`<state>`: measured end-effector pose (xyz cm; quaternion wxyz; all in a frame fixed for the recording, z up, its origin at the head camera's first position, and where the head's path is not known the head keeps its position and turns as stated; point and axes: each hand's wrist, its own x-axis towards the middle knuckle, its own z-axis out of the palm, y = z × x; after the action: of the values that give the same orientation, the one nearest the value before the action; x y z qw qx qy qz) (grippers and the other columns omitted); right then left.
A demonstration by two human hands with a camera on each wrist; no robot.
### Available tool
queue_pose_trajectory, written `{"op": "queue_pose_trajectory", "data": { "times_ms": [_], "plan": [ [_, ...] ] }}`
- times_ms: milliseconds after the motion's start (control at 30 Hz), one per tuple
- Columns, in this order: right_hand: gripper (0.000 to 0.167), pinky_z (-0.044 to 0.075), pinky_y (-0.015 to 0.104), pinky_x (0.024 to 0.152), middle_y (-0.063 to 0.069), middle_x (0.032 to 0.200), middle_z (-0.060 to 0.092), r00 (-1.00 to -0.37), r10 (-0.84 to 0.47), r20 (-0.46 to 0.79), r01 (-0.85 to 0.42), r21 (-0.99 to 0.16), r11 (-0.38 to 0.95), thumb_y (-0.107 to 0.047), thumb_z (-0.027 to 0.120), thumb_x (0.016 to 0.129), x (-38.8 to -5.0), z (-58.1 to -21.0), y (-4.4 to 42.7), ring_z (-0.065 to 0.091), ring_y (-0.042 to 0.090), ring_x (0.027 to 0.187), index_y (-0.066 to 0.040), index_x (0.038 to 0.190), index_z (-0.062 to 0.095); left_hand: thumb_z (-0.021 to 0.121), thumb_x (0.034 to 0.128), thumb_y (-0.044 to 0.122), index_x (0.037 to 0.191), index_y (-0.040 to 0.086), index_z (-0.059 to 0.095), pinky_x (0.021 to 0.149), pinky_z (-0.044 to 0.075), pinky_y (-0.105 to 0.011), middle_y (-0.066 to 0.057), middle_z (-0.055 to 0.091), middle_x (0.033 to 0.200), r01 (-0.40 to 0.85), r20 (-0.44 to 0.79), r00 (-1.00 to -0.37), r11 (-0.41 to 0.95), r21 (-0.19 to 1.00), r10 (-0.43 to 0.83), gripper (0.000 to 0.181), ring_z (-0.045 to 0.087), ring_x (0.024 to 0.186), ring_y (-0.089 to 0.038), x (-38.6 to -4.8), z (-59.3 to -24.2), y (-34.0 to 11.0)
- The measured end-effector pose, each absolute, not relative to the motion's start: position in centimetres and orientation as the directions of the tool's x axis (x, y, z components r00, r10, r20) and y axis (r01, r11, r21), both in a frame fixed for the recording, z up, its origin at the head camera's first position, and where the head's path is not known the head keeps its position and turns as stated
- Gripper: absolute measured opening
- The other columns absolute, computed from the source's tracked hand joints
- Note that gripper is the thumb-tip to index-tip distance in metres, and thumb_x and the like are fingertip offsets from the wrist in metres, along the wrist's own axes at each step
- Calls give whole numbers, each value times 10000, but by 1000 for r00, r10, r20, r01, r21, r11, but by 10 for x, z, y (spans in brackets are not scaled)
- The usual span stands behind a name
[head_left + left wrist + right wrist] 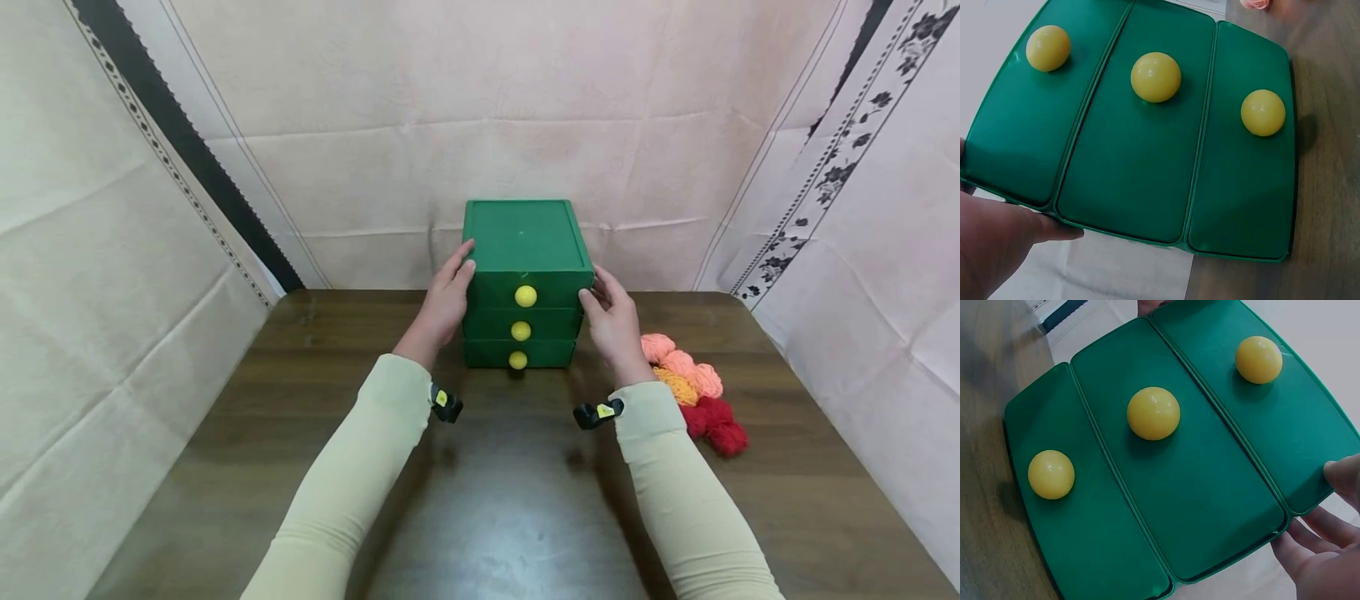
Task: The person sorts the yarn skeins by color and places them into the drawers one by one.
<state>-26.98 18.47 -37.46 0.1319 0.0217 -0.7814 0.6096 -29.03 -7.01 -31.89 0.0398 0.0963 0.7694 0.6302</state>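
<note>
A green three-drawer box [525, 236] with yellow round knobs stands upright at the table's far side, its drawers closed. My left hand [444, 302] holds its left side near the upper front corner; in the left wrist view the thumb lies by that edge, with a finger [1060, 229] along the side. On the opposite side, my right hand [617, 329] grips the upper right corner. Its thumb [1341, 472] presses the front of the top drawer, while the other fingers touch the side wall. The back of the box is hidden.
Pink, orange and red yarn skeins [705, 382] lie in a cluster right of the box, partly behind my right forearm. The brown wooden table [487, 500] reaches back to a pale cloth wall [525, 100], with cloth hanging on both sides.
</note>
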Motion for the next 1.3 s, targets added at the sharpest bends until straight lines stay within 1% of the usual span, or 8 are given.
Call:
{"op": "queue_pose_trajectory", "data": {
  "times_ms": [267,533,633,700,800,933,1133,1300],
  "plan": [
    [408,429,434,1057,36,1354,552,-931,212,296,-226,-927,299,-248,541,1003,-270,-376,183,518,196,1251,-297,1405,489,361,1039,450,1487,444,287,1191,174,-492,101,171,1616,106,70,-976,172,979,204,454,128,1496,-154,-310,-339,-74],
    [257,487,252,882,110,1118,601,-782,373,499,-362,-851,380,-200,645,942,-261,-375,174,573,152,987,-96,1176,620,388,1037,440,1478,392,348,1186,204,-465,81,213,1606,86,62,-982,130,988,181,445,171,1486,-162,-316,-337,-77],
    [225,474,192,811,101,1053,605,-743,383,549,-401,-823,403,-201,662,930,-259,-374,169,570,136,926,-72,1113,640,373,1039,446,1482,379,347,1187,196,-458,70,229,1601,81,54,-983,151,985,176,449,177,1481,-156,-322,-334,-77],
    [209,484,203,800,93,1028,608,-725,371,580,-431,-802,413,-199,671,923,-258,-374,165,579,137,907,-73,1089,651,362,1040,450,1489,380,335,1190,186,-456,70,223,1603,77,45,-982,169,983,183,454,163,1486,-153,-326,-331,-77],
    [196,518,293,812,98,1021,618,-707,330,626,-481,-767,424,-193,681,916,-258,-374,158,600,164,902,-81,1076,665,349,1043,449,1496,394,310,1192,174,-466,84,202,1608,70,30,-979,195,978,203,458,139,1493,-154,-330,-328,-77],
    [196,526,397,826,111,1020,629,-712,258,653,-528,-740,417,-172,691,907,-257,-373,145,614,206,902,-72,1074,670,337,1045,453,1487,457,284,1193,157,-483,123,156,1615,61,4,-972,235,970,236,446,100,1501,-149,-332,-328,-81],
    [232,525,353,869,74,1062,625,-758,155,633,-518,-730,447,-208,694,906,-258,-373,131,600,179,949,-87,1103,672,330,1040,473,1462,533,255,1188,151,-515,153,81,1622,53,-37,-945,261,964,325,432,51,1506,-148,-340,-329,-86],
    [258,530,341,849,59,1081,622,-772,81,631,-519,-698,494,-237,708,894,-260,-375,119,614,179,923,-90,1104,676,326,1050,429,1493,502,206,1124,242,-607,117,20,1633,20,-60,-922,203,979,382,465,117,1496,-260,-347,-332,-88]
  ]
}}
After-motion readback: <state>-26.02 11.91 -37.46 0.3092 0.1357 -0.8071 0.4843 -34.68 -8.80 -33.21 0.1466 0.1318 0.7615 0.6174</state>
